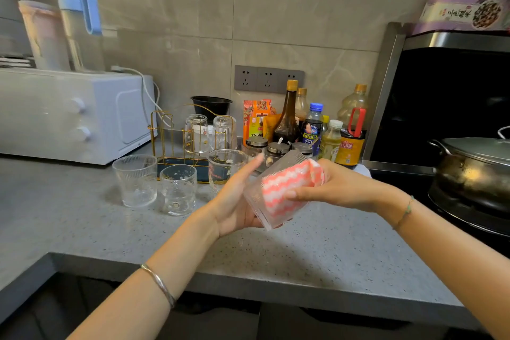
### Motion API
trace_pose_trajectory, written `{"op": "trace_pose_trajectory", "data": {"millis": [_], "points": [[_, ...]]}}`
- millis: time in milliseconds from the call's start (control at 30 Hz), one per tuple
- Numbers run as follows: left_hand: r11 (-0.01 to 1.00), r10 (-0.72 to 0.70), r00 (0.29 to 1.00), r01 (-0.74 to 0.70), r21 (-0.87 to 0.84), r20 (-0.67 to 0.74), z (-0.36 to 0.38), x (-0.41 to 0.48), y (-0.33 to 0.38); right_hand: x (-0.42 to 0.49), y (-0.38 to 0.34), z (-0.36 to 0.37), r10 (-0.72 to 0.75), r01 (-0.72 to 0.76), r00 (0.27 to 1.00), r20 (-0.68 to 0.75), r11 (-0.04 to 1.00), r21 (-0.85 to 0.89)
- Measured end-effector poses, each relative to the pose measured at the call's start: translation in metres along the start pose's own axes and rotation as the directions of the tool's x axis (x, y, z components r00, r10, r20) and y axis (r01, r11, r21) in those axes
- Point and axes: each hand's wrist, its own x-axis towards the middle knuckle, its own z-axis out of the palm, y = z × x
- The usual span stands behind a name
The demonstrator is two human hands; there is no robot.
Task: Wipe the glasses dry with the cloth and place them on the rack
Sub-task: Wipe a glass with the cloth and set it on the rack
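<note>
My left hand (234, 201) cradles a ribbed clear glass (258, 201), tilted with its mouth to the upper right. A pink-and-white wavy cloth (287, 185) is stuffed inside it, and my right hand (325, 188) grips the cloth at the glass's mouth. Three more glasses stand upright on the counter: a ribbed one (135, 180), a dotted one (178, 192) and a third (225, 167) behind my left hand. The gold wire rack (165, 135) on its dark tray holds two upturned glasses (196, 132) (225, 131).
A white microwave (69, 116) with bottles on top stands at the back left. Sauce bottles and spice jars (311, 130) crowd the wall behind my hands. A metal pot (474, 171) sits on the stove at right. The grey counter's front edge (248, 276) runs below my forearms.
</note>
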Motion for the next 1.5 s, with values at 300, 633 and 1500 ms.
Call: {"op": "trace_pose_trajectory", "data": {"millis": [300, 633, 1500], "points": [[0.981, 0.182, 0.958, -0.193, -0.029, -0.221, 0.021, 0.006, -0.015, -0.001, 0.005, 0.022, -0.099, 0.113, 0.978, -0.182, 0.991, 0.067], [0.762, 0.632, 0.703, -0.485, 0.429, -0.327, 0.024, 0.006, -0.031, -0.005, 0.006, 0.039, -0.014, 0.068, 0.982, -0.189, 0.956, 0.286], [0.421, 0.811, 0.585, -0.587, 0.692, 0.003, 0.010, -0.001, -0.025, -0.015, -0.011, 0.029, 0.095, -0.017, 0.987, -0.126, 0.859, 0.512]]}}
